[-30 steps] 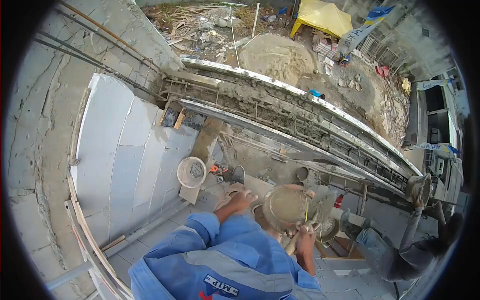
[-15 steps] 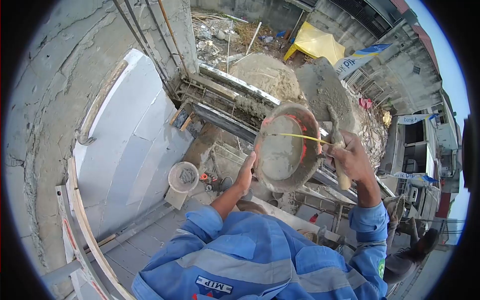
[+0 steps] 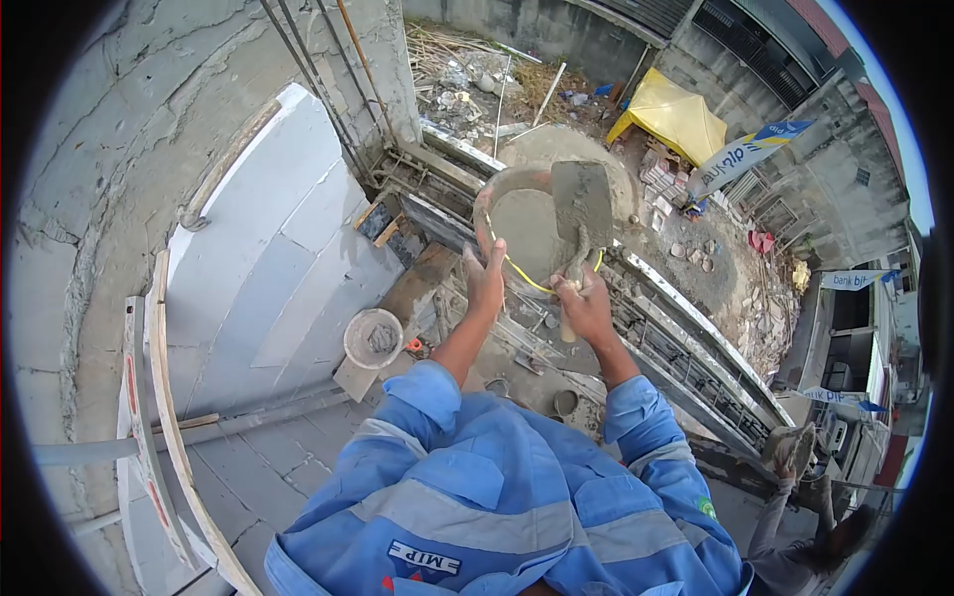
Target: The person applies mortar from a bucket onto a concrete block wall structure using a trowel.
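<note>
A mortar-caked bucket [image 3: 517, 179] is tilted in front of me, with wet grey mortar [image 3: 523, 233] inside. My left hand [image 3: 484, 285] grips its near left side, thumb up by the rim; some fingers are hidden. My right hand [image 3: 586, 306] is closed around the wooden handle of a trowel [image 3: 582, 199]. The trowel's flat, mortar-smeared blade points away from me and overlaps the bucket's right side. A yellow bucket handle [image 3: 523, 278] curves along the near rim between my hands. Whether my right fingers also touch the bucket cannot be made out.
A white bucket [image 3: 373, 339] with grey residue stands at lower left, beside light wall panels [image 3: 298, 258]. Formwork rails [image 3: 696, 338] run diagonally at right. Far below are a yellow canopy [image 3: 679, 114] and rubble. Another person [image 3: 815, 541] is at lower right.
The bucket has shifted left and away from me. My right hand has moved left and down, and the trowel blade now shows flat over the bucket's right side. The yellow handle has dropped to the near rim.
</note>
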The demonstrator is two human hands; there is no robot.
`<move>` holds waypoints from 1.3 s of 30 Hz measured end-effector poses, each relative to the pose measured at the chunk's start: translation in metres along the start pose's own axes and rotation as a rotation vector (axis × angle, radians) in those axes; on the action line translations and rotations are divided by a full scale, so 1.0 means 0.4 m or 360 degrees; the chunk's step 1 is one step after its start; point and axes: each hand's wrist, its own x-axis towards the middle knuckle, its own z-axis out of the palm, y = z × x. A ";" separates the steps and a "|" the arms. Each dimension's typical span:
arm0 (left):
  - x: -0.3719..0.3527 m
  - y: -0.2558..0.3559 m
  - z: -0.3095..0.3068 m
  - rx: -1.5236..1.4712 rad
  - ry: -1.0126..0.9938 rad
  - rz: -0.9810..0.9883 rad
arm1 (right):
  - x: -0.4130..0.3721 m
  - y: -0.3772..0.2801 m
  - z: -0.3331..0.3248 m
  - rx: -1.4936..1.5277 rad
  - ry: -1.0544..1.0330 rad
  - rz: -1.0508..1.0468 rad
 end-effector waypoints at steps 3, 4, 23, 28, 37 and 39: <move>0.002 0.036 -0.063 0.0839 -0.0316 0.1506 | -0.032 0.093 0.037 -0.0173 0.0279 -0.0303; 0.002 0.060 -0.087 0.1188 -0.0693 0.1638 | -0.045 0.106 0.051 0.0070 0.0381 -0.0390; 0.182 -0.018 -0.067 0.1578 -0.0802 0.2527 | -0.313 0.562 0.093 0.0676 0.0770 0.0469; 0.223 -0.011 -0.053 0.1282 -0.0702 0.2438 | -0.121 0.589 0.196 0.1248 0.0674 0.0518; 0.330 0.074 -0.066 0.0995 -0.0942 0.2121 | 0.138 0.523 0.347 0.2239 0.0848 0.0105; 0.337 0.083 -0.060 0.0866 -0.1065 0.2209 | 0.148 0.508 0.373 0.2451 0.0939 -0.0053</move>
